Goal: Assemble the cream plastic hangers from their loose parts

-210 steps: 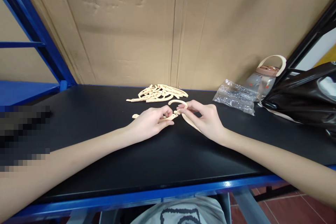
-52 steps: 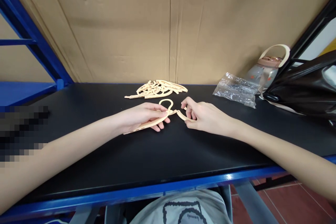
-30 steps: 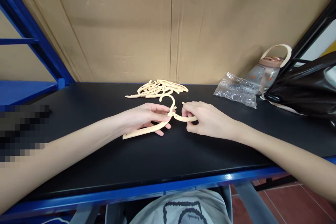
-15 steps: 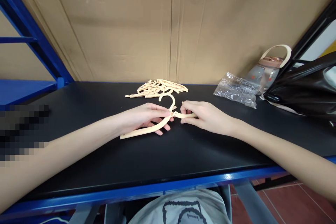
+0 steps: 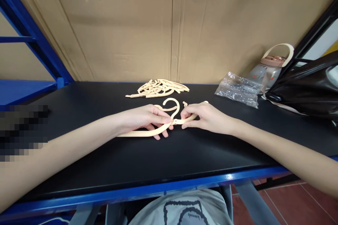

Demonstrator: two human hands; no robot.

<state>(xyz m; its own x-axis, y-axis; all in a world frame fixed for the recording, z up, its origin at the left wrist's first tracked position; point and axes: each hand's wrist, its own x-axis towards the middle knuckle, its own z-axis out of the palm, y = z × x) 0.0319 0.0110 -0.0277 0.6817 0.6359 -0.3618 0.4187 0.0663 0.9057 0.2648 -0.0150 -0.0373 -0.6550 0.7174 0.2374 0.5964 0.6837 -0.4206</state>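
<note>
My left hand (image 5: 151, 121) pinches a cream plastic hanger piece (image 5: 142, 133) near the base of its hook, which curves up and away from me. The long arm of that piece runs left beneath my wrist. My right hand (image 5: 202, 115) grips a second cream hanger arm (image 5: 185, 121), whose rounded end meets the joint below the hook. Whether the two ends are locked together I cannot tell. Behind my fingers lies another cream curved piece (image 5: 167, 109) on the black tabletop (image 5: 148, 168), partly hidden by the left hand.
A heap of cream hanger parts (image 5: 161, 88) lies at the back of the table. To the right are a crumpled clear plastic bag (image 5: 237, 89), a water bottle (image 5: 269, 70) with a handle, and a black bag (image 5: 311, 88). Cardboard (image 5: 126, 35) stands behind.
Both hands have tilted the hanger parts slightly. The hook has shifted a little right and toward me, the left arm lies more level, and the joined ends sit lower.
</note>
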